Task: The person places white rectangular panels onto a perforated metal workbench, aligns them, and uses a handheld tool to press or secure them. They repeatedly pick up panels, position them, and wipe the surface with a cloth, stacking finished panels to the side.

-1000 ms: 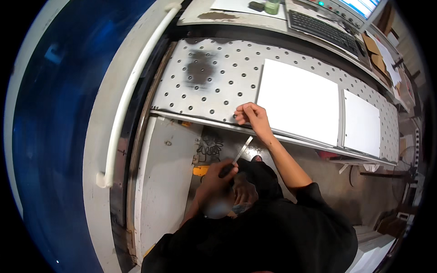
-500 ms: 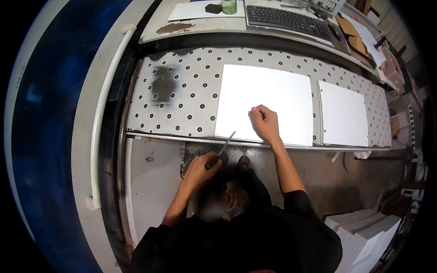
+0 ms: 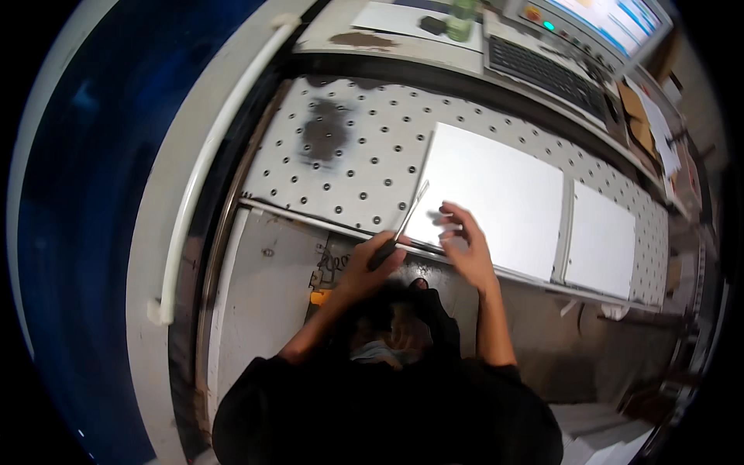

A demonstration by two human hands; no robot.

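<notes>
I see the left hand's (image 3: 373, 262) fingers wrapped round a black-handled tool with a slim silver metal shaft (image 3: 412, 213), tip beside the left edge of a large white rectangular panel (image 3: 504, 198). Right hand (image 3: 470, 246): fingers loosely parted, empty, at the panel's near side; contact I can't tell. Panel lies on a pale grey, black-dotted counter (image 3: 356, 177), a smaller white rectangular panel (image 3: 601, 242) just to its right.

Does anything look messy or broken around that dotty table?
Yes: a dark, smudgy patch on the left part of the dotted tabletop, and a brown blotch on the pale ledge beyond. Both look odd against light surfaces; whether they're stains or wear, I can't tell.
</notes>
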